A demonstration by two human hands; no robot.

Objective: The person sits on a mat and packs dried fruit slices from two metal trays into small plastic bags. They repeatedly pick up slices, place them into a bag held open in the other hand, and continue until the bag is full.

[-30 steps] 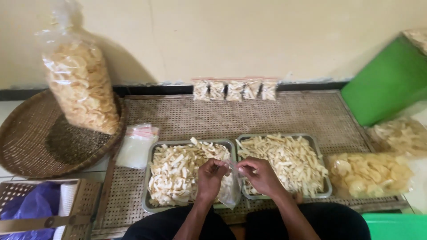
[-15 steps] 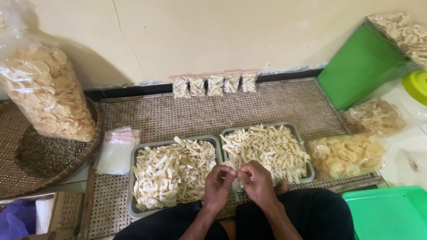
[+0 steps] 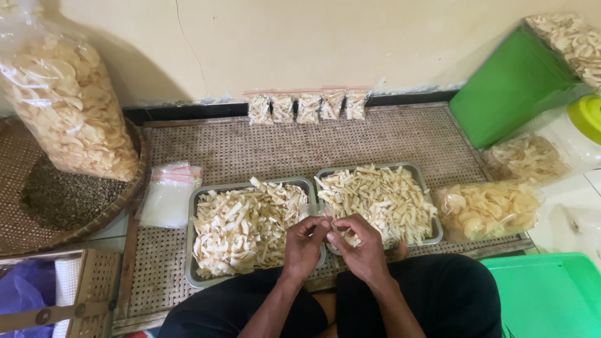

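Upper left of frame: a tall clear bag of pale chips (image 3: 69,106) stands on a round woven tray (image 3: 75,200), tight against the wall. Lower left corner holds a woven basket (image 3: 94,288). A flat stack of empty plastic bags (image 3: 168,195) lies just beside the tray's right edge.

Centre: the woven mat (image 3: 300,144) has an open strip between the steel trays and the wall, where a row of small filled packets (image 3: 307,106) leans against the skirting. The left steel tray (image 3: 191,250) is heaped with pale chip strips; the right steel tray (image 3: 432,213), touching it, is equally full.

Lower centre: the left hand (image 3: 303,241) and right hand (image 3: 360,247) meet over the seam between the trays, fingers narrowly pinched together on a small clear plastic bag (image 3: 330,226). The bag is mostly hidden; its long axis cannot be determined.

Right: a loose bag of chips (image 3: 488,209) lies beside the right tray. A green bin (image 3: 513,87) occupies the upper right, a green tub (image 3: 551,294) the lower right.
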